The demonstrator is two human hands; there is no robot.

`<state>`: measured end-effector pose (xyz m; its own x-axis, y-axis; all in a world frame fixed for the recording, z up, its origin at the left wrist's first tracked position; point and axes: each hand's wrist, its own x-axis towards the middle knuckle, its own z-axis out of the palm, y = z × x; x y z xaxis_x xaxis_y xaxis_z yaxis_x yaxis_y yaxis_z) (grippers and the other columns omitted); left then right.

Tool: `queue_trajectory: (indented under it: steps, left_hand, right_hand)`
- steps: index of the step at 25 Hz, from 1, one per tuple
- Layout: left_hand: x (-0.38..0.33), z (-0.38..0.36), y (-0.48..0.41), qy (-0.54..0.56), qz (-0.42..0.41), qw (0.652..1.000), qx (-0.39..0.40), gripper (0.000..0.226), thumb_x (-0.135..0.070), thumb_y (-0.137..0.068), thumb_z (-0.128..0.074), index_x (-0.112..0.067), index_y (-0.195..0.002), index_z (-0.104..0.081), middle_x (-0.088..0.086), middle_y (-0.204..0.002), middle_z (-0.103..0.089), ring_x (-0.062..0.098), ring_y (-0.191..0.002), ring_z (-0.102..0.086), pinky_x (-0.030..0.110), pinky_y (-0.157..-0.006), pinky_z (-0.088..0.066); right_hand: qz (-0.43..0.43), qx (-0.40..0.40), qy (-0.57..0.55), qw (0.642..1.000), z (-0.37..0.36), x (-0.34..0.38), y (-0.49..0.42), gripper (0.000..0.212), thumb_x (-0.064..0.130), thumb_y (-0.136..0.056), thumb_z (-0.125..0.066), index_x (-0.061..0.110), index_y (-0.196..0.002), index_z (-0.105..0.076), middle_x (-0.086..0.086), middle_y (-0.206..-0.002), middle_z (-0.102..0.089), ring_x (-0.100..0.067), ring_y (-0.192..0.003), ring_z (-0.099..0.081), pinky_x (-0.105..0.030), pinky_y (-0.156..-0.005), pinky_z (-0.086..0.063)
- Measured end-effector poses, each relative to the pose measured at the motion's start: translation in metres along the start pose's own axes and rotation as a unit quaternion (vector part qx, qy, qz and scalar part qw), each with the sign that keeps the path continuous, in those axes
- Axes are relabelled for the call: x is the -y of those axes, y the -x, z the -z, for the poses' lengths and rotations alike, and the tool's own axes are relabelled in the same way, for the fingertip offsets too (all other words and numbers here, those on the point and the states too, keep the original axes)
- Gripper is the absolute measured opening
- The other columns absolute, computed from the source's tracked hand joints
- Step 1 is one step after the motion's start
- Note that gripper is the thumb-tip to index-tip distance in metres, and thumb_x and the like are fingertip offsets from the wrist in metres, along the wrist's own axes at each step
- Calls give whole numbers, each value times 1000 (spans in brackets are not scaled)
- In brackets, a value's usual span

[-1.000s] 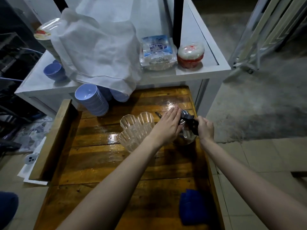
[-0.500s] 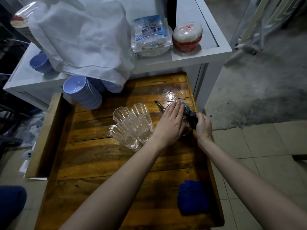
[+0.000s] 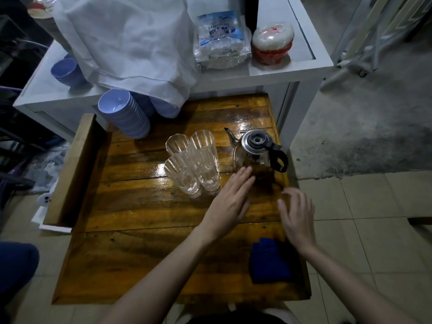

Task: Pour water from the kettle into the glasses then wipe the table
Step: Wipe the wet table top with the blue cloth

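A glass kettle [image 3: 256, 152] with a steel lid and black handle stands upright on the wet wooden table [image 3: 145, 206], near its right edge. Several ribbed clear glasses [image 3: 192, 163] stand bunched just left of it. My left hand [image 3: 230, 201] hovers flat, fingers apart, its fingertips just below the kettle's base. My right hand [image 3: 297, 215] is open and empty, a little below and right of the kettle, blurred by motion. A folded blue cloth [image 3: 268, 263] lies at the table's near right edge, below my right hand.
A stack of blue bowls [image 3: 124, 119] lies tilted at the table's far left. Behind stands a white counter [image 3: 289, 71] with a white cloth [image 3: 131, 47], a wrapped packet [image 3: 219, 40] and a red-and-white tub [image 3: 272, 44]. A wooden rail [image 3: 70, 169] runs along the left side.
Both hands have let go of the kettle and drawn back toward me. The left palm came off the lid and the right hand left the handle. The kettle now stands free.
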<state>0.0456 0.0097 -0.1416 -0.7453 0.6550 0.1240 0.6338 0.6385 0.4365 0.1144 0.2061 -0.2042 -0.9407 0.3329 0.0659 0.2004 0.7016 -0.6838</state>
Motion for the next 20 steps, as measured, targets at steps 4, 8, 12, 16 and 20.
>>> queue_trajectory:
  steps: [4,8,12,16,20]
  left_hand:
    - [17,-30,110,25,93,995,41,50,-26,-98,-39,-17,-147,-31,-1,-157,-20,11,-147,-15,39,-117,-26]
    - [53,-27,193,-3,171,985,36,51,-33,-100,-36,-19,-148,-27,-6,-157,-15,9,-147,-12,30,-121,-10]
    - [97,-3,257,33,300,953,-29,53,-27,-99,-45,-14,-148,-29,-3,-157,-20,10,-146,-12,31,-120,-11]
    - [133,10,302,56,347,934,-67,56,-31,-98,-42,-15,-149,-26,1,-158,-22,11,-147,-12,39,-121,-15]
    - [165,27,310,40,304,948,-86,56,-30,-99,-44,-14,-149,-26,3,-158,-22,14,-147,-13,40,-121,-14]
  right_hand:
    - [85,127,105,983,-17,-15,93,57,57,-97,-29,15,-126,-56,-6,-139,-48,-22,-129,-42,-40,-106,-37]
    - [-1,167,221,961,-38,-17,139,74,61,-93,-24,18,-154,-22,-17,-162,-8,-36,-148,-8,-55,-117,-14]
    - [-25,168,232,958,-53,-2,146,89,75,-87,-22,25,-157,-2,-11,-163,13,-31,-149,12,-51,-120,0]
    - [85,202,260,941,-83,34,136,88,77,-85,-29,31,-156,-7,-7,-164,6,-27,-150,14,-46,-120,9]
    - [102,208,316,920,-102,68,132,79,66,-84,-27,37,-154,-6,-15,-162,11,-35,-148,13,-50,-118,9]
